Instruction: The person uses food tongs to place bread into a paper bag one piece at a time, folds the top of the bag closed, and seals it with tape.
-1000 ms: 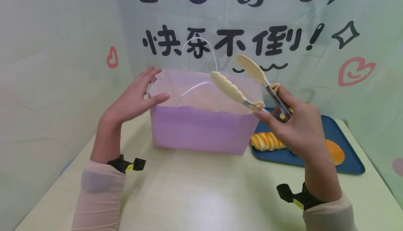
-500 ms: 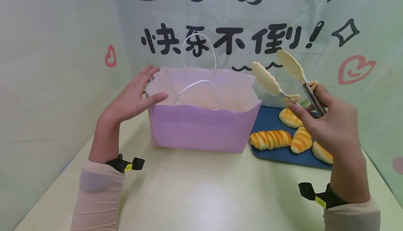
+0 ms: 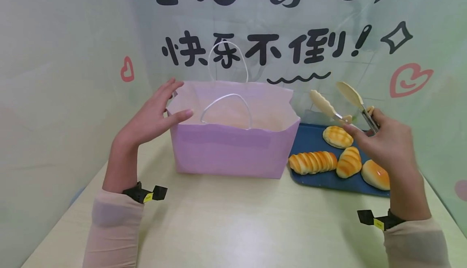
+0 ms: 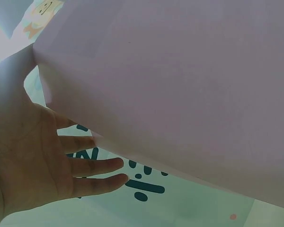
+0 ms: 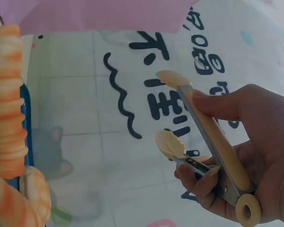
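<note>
A lilac paper bag point(image 3: 233, 150) with white cord handles stands upright on the table, its mouth gaping. At its left edge my left hand point(image 3: 151, 116) rests with fingers spread and fairly straight, thumb over the rim; the left wrist view shows the hand point(image 4: 42, 156) beside the bag wall point(image 4: 170, 85). My right hand point(image 3: 388, 144) grips cream-tipped metal tongs point(image 3: 368, 118) above the tray, the tongs' arms apart with nothing between them. In the right wrist view, fingers and thumb curl round the tongs point(image 5: 210, 137).
On the blue tray point(image 3: 306, 136), right of the bag, lie a long ridged bread point(image 3: 313, 162), a scored round bun point(image 3: 337, 137), a twisted roll point(image 3: 349, 162) and a smooth bun point(image 3: 375, 174). A printed backdrop point(image 3: 233, 16) stands behind the table point(image 3: 226, 219).
My right hand has carried the tongs rightward from over the bag to above the tray, then slightly down. The tongs stay spread. My left hand has stayed at the bag's edge.
</note>
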